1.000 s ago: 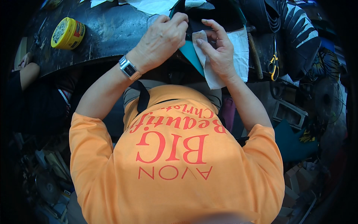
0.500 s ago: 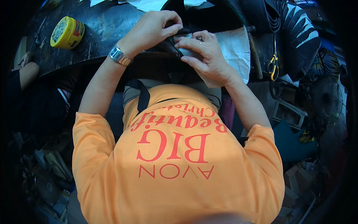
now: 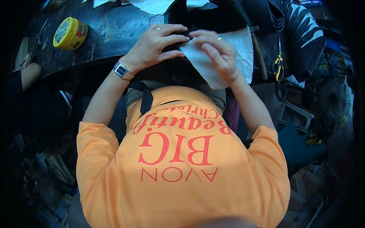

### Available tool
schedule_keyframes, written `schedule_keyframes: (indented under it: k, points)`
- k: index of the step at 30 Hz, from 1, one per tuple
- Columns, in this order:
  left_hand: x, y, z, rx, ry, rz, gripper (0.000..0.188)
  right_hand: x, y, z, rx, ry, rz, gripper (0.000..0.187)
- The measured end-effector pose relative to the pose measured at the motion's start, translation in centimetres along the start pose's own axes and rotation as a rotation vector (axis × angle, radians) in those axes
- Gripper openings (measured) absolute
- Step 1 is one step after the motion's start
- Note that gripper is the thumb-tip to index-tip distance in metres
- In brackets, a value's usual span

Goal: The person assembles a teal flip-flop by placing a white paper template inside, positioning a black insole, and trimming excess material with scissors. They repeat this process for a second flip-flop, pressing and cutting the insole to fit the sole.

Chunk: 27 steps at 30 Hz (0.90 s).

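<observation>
Wearing a metal wristwatch [image 3: 123, 71], my left hand [image 3: 154, 45] is at the bench's near edge. Its fingers and thumb are bent round a dark, thin piece of sheet material [image 3: 175, 48], which hardly stands out from the shadow. My right hand [image 3: 220, 55] is raised just to the right, over a pale cloth or paper sheet [image 3: 239, 49]. Its fingertips, slightly smeared, reach toward the left fingertips. Whether they pinch anything cannot be made out. Behind both hands stands a dark, curved, hollow form [image 3: 213, 19].
A yellow tub [image 3: 70, 33] stands on the dark bench [image 3: 110, 28] at left. Yellow-handled scissors [image 3: 278, 68] and a wooden handle [image 3: 259, 57] lie at right, beside rolled dark sheets [image 3: 266, 15]. Another person's arm [image 3: 30, 72] shows at far left. A fan [image 3: 334, 97] stands at right.
My left hand has turned, with its back and watch face now up and its fingers stretched further out. The right hand has lifted off the dark piece's near end, uncovering more of the pale sheet.
</observation>
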<state>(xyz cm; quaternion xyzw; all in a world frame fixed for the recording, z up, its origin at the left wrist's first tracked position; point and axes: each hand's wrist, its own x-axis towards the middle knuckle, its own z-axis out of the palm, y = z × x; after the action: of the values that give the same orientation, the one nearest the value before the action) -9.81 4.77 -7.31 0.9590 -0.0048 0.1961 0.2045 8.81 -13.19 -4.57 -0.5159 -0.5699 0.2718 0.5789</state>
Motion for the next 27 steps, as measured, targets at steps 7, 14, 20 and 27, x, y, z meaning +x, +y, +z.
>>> schedule_keyframes:
  k: [7, 14, 20, 27]
  points:
    - [-1.7, -0.1, 0.2, 0.204, -0.049, 0.059, 0.058, -0.5, 1.3, 1.3, -0.689, 0.158, -0.045, 0.024]
    - [-1.6, -0.2, 0.3, 0.187, 0.011, 0.066, 0.056, -0.4, 1.0, 0.8, -0.867, 0.024, -0.156, 0.029]
    - [-1.2, -0.6, -0.6, 0.233, 0.022, 0.068, 0.058, -2.5, -0.1, 0.4, -0.947, -0.133, -0.125, 0.047]
    - [0.1, 1.5, -0.9, 0.251, 0.007, 0.009, 0.070, -4.0, -3.1, -1.1, -0.893, -0.405, -0.016, 0.067]
